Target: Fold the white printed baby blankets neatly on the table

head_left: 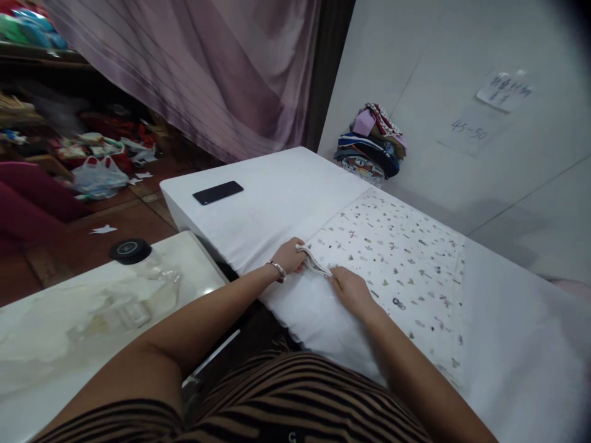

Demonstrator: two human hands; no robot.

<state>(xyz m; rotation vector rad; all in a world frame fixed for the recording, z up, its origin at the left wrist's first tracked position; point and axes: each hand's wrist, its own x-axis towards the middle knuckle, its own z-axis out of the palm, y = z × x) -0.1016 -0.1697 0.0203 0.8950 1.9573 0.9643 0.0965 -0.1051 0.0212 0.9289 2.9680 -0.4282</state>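
Note:
A white fabric piece [397, 258] printed with small leaves and animals lies flat across the white-covered table. Its near left edge is bunched up between my two hands. My left hand [292, 254], with a bracelet at the wrist, is closed on one end of this gathered edge. A short way to the right, my right hand [353, 290] pinches the same edge, its thumb and fingers pressed together. Between the hands the edge shows as a narrow, thick white fold. The fingertips are partly hidden by the cloth.
On the white-covered table [272, 191] lies a black phone [218, 192]. Stacked folded clothes [372, 147] rest against the wall behind. To the left, a second white table [194, 264] holds a black tape roll [130, 251] and clear plastic bags [133, 311]. A pink curtain [240, 74] hangs behind.

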